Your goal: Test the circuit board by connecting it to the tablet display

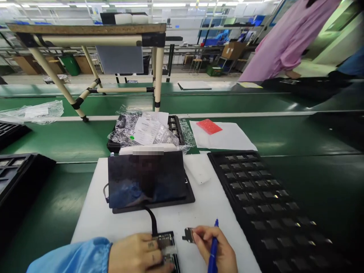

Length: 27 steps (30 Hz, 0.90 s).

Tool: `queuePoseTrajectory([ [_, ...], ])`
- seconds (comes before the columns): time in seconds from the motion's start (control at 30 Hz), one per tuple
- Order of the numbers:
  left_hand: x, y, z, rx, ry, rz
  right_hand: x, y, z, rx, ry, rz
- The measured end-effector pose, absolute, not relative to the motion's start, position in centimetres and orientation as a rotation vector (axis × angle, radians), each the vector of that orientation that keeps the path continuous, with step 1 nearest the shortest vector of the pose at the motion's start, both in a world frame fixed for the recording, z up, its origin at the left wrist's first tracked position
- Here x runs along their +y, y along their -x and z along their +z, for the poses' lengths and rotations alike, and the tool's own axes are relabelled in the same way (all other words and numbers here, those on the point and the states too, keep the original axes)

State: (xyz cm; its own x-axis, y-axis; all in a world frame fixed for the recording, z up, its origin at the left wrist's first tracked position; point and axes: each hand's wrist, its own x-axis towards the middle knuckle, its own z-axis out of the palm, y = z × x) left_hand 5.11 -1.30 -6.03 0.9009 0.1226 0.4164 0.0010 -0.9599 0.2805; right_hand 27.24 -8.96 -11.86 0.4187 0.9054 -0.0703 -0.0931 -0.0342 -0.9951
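My left hand (pixel 136 253) rests on a small black fixture (pixel 166 244) at the near edge of a white mat (pixel 93 216), fingers pressing its lower part. A black cable (pixel 152 220) runs from the fixture up to a dark tablet screen (pixel 146 178) lying on a black base. My right hand (pixel 214 248) pinches a small dark component (pixel 188 235) between thumb and finger, just right of the fixture, and also holds a blue pen (pixel 213 252).
A black tray (pixel 298 242) with several small chips lies to the right. More black trays (pixel 17 178) sit at left. Plastic-wrapped parts with paper (pixel 145 131) and a white sheet with a red card (pixel 209 126) lie beyond. A person in pink (pixel 284 41) stands far right.
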Motion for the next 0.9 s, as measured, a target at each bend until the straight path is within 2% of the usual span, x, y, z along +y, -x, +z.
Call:
queuePoseTrajectory([
  [0.43,-3.0,-5.2,-7.8,0.189,-2.709,0.390,-8.7,-26.8,-10.7,-0.754,1.400,0.917],
  [0.7,-3.6,-5.1,-8.2,0.316,-2.763,0.404,-8.8,-26.7,-10.7,-0.744,1.397,0.946],
  [0.9,-3.2,-5.2,-10.8,0.216,-2.887,0.566,-8.4,-25.6,-11.0,-0.579,1.334,0.883],
])
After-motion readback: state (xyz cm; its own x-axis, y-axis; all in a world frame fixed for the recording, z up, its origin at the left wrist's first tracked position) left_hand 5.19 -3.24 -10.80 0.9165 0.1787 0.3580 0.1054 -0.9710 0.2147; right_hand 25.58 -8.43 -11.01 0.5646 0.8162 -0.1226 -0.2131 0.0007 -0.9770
